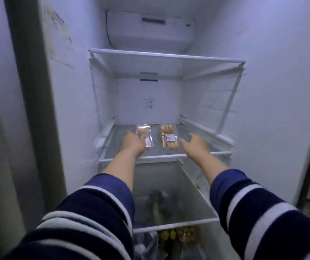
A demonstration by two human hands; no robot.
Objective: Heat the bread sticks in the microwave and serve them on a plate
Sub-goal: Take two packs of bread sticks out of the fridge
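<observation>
Two clear plastic packs lie side by side on the middle glass shelf of an open fridge. The right pack holds pale golden bread sticks under a white label. The left pack holds paler pieces. My left hand rests against the left pack's near left side, its fingers at the pack's edge; whether it grips the pack is unclear. My right hand hovers open, fingers spread, just right of the bread stick pack and apart from it.
An empty glass shelf sits above, under a white housing at the top. A lower shelf covers dark vegetables, and a drawer beneath holds yellow and brown produce. Fridge walls close in on both sides.
</observation>
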